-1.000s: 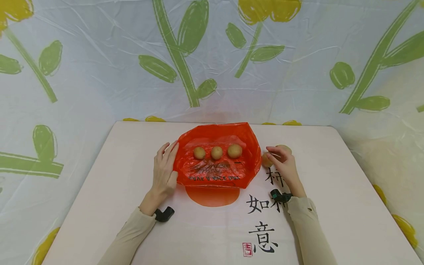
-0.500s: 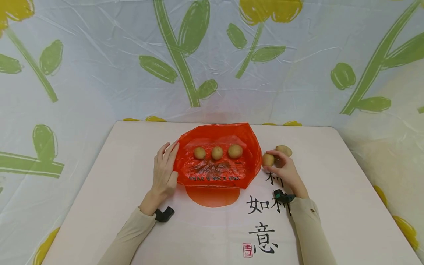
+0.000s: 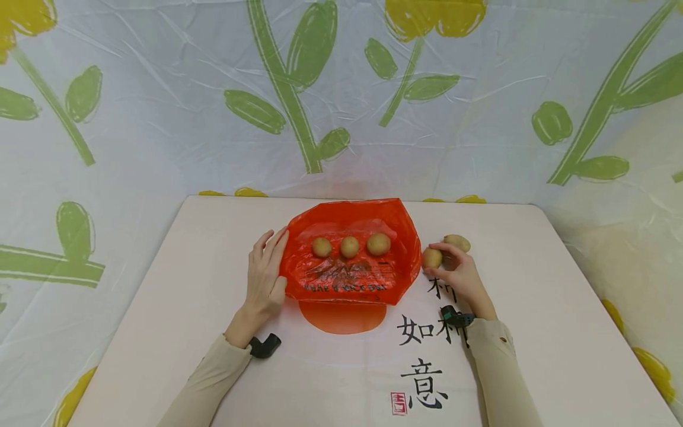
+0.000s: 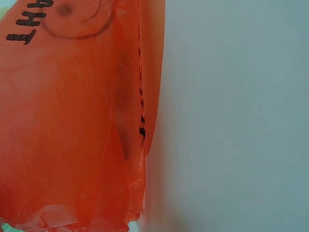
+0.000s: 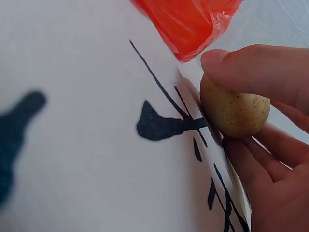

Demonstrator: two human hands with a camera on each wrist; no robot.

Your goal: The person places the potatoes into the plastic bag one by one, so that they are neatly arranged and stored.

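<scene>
In the head view a red plastic bag point(image 3: 341, 291) lies mid-table with its mouth spread toward me. Three potatoes point(image 3: 349, 247) sit in a row inside it. My left hand point(image 3: 264, 273) rests along the bag's left side, fingers fairly straight against the edge. Its wrist view shows the bag's printed wall point(image 4: 63, 125) but not the hand. Just right of the bag, my right hand point(image 3: 460, 274) pinches a potato point(image 5: 235, 110) between thumb and fingers, low over the tabletop. Behind that hand lies another potato point(image 3: 457, 242).
The pale table point(image 3: 320, 379) bears black brush-written characters point(image 3: 424, 382) and a small red seal print point(image 3: 398, 402). An orange printed shape point(image 3: 342, 318) shows in front of the bag. A flowered sheet point(image 3: 192, 118) hangs behind the table.
My right hand has shifted slightly down and right, uncovering the potato behind it, and now grips the nearer potato. The left hand and the bag have stayed put.
</scene>
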